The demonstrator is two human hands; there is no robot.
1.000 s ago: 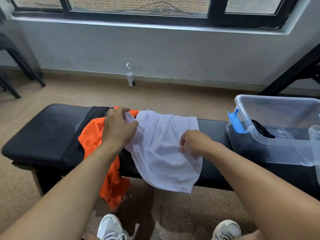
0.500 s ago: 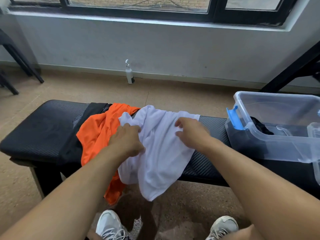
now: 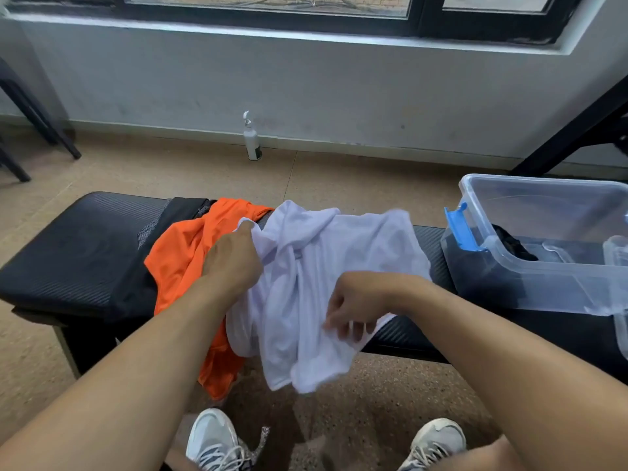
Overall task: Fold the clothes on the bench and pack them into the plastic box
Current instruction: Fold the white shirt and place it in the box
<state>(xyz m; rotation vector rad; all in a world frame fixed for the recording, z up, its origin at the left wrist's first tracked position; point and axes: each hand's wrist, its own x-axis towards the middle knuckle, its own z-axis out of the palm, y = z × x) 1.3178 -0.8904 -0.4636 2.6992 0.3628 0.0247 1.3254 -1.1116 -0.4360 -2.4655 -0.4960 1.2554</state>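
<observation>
A white garment [image 3: 343,260] lies crumpled across the middle of the black padded bench [image 3: 78,246], its lower part hanging over the front edge. My left hand [image 3: 234,260] grips its upper left edge. My right hand [image 3: 353,302] pinches the cloth near the front edge, fingers curled and blurred. Under the white garment's left side lies an orange garment [image 3: 183,256], draped over the bench front, on top of a black garment [image 3: 136,294]. The clear plastic box [image 3: 543,277] with a blue latch stands on the bench at right, with a dark item [image 3: 513,246] inside.
A white pump bottle [image 3: 252,139] stands on the floor by the wall. Black chair legs [image 3: 40,124] are at far left and a black frame [image 3: 577,130] at far right. My two white shoes [image 3: 214,440] are on the floor below the bench.
My right hand moved from the garment's top toward the front edge and took hold of cloth. The white garment spread to the right. My left hand shifted up a little.
</observation>
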